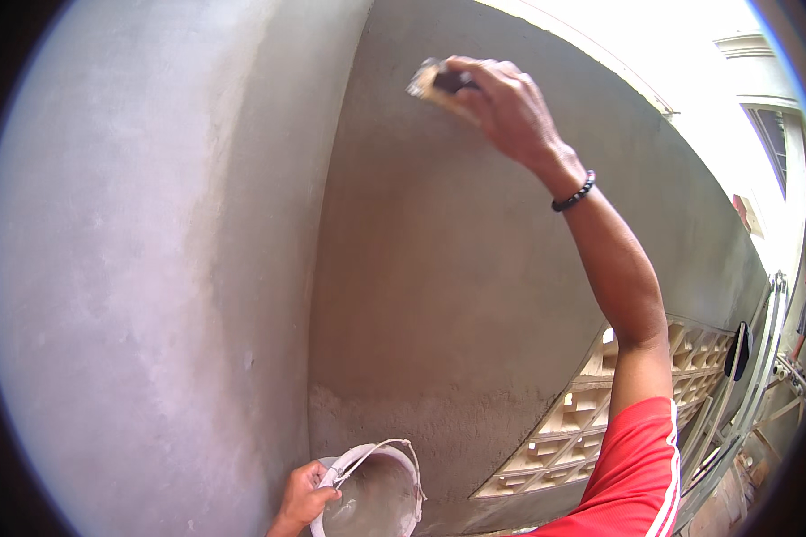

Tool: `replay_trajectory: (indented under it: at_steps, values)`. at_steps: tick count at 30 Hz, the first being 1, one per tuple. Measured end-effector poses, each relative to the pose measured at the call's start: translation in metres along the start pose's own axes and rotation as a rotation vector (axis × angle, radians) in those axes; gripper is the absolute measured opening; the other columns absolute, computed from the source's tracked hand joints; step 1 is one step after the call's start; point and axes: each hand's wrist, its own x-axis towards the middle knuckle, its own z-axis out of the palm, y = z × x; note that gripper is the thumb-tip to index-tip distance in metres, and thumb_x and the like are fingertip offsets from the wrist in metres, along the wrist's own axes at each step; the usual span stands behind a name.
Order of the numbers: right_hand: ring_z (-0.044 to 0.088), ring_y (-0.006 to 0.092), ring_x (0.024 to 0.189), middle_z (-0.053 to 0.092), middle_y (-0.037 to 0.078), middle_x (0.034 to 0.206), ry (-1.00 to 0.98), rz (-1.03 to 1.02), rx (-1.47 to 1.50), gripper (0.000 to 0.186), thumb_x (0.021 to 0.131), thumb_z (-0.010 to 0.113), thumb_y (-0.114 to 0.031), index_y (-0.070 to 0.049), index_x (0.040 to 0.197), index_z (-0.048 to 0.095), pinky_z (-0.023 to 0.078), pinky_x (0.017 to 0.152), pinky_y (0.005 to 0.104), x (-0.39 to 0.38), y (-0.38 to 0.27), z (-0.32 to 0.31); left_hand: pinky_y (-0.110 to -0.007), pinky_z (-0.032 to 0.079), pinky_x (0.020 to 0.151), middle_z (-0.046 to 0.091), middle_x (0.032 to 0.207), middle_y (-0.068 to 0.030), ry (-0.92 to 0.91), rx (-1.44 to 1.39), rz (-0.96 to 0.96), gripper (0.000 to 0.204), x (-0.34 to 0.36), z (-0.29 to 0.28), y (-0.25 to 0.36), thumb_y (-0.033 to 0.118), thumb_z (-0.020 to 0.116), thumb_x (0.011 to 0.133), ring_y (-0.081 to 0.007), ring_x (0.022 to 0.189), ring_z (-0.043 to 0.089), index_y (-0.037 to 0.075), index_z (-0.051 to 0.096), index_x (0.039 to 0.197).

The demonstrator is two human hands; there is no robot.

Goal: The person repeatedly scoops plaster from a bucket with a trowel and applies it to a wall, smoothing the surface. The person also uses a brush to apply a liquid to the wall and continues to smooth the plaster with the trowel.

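Note:
My right hand (510,103) is raised high against the grey plastered wall (439,233). Its fingers are closed round a blurred hand tool (430,80) with a dark grip, a tan body and a whitish, wet-looking end; its exact kind is unclear. At the bottom, my left hand (308,494) grips the rim of a pale bucket (414,474), thumb over the edge. The bucket has a thin handle and holds grey, watery stuff.
A second plastered wall (134,268) meets the first in a corner at left. Cream openwork blocks (564,416) are set into the wall at lower right. Long poles (752,385) and rubble stand beyond. Bright sky shows above the sloping wall top.

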Motion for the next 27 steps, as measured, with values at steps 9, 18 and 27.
replay_trajectory:
  at_steps: [9, 18, 27]
  values:
    - [0.059, 0.0308, 0.098, 0.066, 0.012, 0.101, 0.286, 0.346, -0.183, 0.031, 0.085, 0.060, -0.013, -0.008, 0.116, 0.059, 0.047, 0.086, 0.0389, 0.060, 0.053, -0.014, -0.024, 0.041, 0.060, 0.056, 0.069, -0.0008, -0.049, -0.060, -0.054, 0.019, 0.001, 0.000, 0.003, -0.003, 0.068, 0.061, -0.0080, 0.064, 0.051, 0.002, 0.055, 0.073]
    - [0.058, 0.0283, 0.094, 0.064, 0.009, 0.098, -0.306, -0.171, 0.100, 0.033, 0.083, 0.062, -0.011, -0.010, 0.116, 0.059, 0.046, 0.085, 0.0373, -0.011, -0.029, 0.014, -0.025, 0.039, 0.054, 0.054, 0.064, -0.0001, -0.019, 0.008, -0.022, 0.018, -0.003, 0.003, 0.012, -0.001, 0.069, 0.062, -0.0070, 0.060, 0.048, 0.002, 0.053, 0.072]
    - [0.060, 0.0269, 0.091, 0.065, 0.014, 0.099, 0.268, 0.229, -0.192, 0.025, 0.086, 0.059, -0.017, -0.006, 0.108, 0.063, 0.049, 0.078, 0.0344, 0.040, 0.027, -0.008, -0.024, 0.040, 0.057, 0.054, 0.067, 0.0005, -0.018, -0.060, -0.022, 0.019, 0.001, 0.006, 0.001, -0.002, 0.068, 0.063, -0.0069, 0.063, 0.049, 0.002, 0.053, 0.073]
